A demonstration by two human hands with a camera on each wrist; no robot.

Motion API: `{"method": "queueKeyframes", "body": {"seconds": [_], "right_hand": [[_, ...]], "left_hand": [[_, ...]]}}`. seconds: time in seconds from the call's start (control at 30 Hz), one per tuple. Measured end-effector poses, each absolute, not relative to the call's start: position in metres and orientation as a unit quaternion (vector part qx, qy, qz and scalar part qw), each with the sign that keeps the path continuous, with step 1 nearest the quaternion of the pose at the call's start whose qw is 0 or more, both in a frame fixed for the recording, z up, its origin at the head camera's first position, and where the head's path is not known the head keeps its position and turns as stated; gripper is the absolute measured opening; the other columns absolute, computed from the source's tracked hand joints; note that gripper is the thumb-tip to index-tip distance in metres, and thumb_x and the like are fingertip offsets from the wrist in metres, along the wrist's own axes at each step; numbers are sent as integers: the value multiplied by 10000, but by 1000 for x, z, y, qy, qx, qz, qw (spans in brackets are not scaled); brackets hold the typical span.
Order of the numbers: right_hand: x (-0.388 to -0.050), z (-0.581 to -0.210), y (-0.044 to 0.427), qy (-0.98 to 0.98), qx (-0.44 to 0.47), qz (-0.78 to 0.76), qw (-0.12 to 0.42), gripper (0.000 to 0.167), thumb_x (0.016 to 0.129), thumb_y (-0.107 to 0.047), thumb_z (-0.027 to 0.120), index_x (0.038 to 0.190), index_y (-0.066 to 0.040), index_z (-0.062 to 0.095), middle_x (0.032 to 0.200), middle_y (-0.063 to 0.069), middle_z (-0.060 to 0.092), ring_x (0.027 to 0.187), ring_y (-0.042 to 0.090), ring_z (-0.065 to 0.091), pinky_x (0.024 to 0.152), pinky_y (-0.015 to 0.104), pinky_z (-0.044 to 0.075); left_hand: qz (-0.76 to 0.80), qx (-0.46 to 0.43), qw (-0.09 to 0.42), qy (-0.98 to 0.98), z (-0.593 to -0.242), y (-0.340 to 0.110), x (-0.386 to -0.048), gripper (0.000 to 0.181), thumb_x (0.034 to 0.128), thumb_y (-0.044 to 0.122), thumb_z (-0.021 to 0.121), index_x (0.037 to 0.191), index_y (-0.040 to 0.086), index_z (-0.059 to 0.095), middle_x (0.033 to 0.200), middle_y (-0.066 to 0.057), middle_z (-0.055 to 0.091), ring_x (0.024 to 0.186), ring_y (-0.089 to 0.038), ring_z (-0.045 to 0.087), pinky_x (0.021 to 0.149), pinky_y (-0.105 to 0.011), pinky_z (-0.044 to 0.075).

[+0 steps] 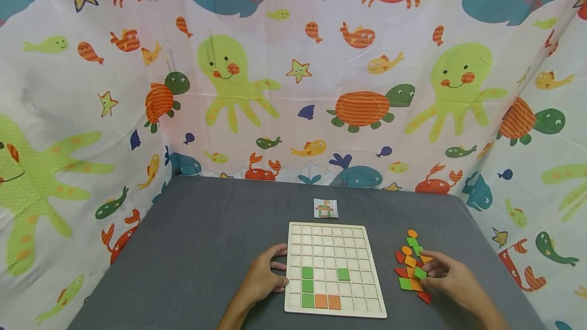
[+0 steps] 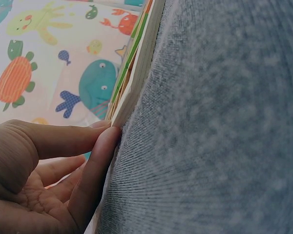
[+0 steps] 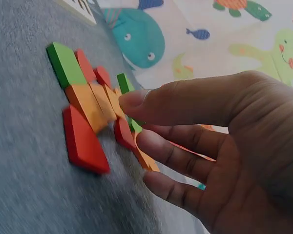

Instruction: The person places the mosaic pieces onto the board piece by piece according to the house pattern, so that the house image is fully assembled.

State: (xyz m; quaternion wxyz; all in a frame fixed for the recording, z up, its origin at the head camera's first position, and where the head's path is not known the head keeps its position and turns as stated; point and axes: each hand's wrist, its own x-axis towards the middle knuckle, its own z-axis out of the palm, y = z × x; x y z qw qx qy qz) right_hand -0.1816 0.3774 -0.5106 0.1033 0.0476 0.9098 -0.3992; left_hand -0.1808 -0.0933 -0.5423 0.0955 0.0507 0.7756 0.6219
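Observation:
A pale wooden grid board [image 1: 321, 262] lies on the dark table, with several green squares and two orange squares [image 1: 334, 302] set in its cells. My left hand [image 1: 260, 275] is at the board's left edge, thumb and fingertips touching it; the left wrist view shows the board edge [image 2: 136, 92] at the fingertips. On the right, my right hand [image 1: 451, 278] reaches over a cluster of loose tiles. Its thumb and forefinger pinch a green square tile [image 1: 420, 273], partly hidden behind the thumb in the right wrist view. Close beneath lie orange tiles and a red tile [image 3: 85, 141].
A small printed pattern card [image 1: 325, 208] lies beyond the board. More loose tiles, such as an orange round one [image 1: 412, 234] and red ones [image 1: 400, 257], lie left of my right hand. A sea-animal curtain [image 1: 284, 116] surrounds the grey table [image 1: 220, 228].

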Motion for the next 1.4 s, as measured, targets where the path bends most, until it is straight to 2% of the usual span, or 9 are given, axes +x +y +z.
{"method": "queueKeyframes", "body": {"seconds": [0.37,0.6,0.97,1.4], "right_hand": [[-183,-508,338,914,-19,-399,69,664,825,-161,905,1419,-33,638,1038,48,693,885,117,639,715,248,567],[-184,-510,317,894,-66,-440,60,663,817,-111,911,1404,14,630,1019,72,691,869,113,644,733,245,579],[-186,-510,290,894,-91,-430,82,656,791,-136,933,1380,-35,661,1011,36,715,918,186,672,766,248,590],[-185,-514,263,871,-163,-451,108,638,797,-126,924,1369,-20,660,1008,40,719,883,171,672,734,244,577]], "left_hand": [[622,49,97,776,-541,-94,-181,825,736,-190,782,1499,24,552,1459,-197,584,1083,-285,669,598,-380,652],[625,49,96,773,-541,-94,-181,826,737,-190,781,1501,23,551,1460,-199,583,1085,-284,669,599,-374,652],[624,50,99,774,-542,-94,-181,825,736,-189,784,1499,22,551,1458,-194,586,1085,-286,670,600,-389,652],[624,48,100,774,-543,-94,-181,823,740,-189,786,1499,29,554,1458,-183,588,1086,-284,668,603,-391,653]]}}
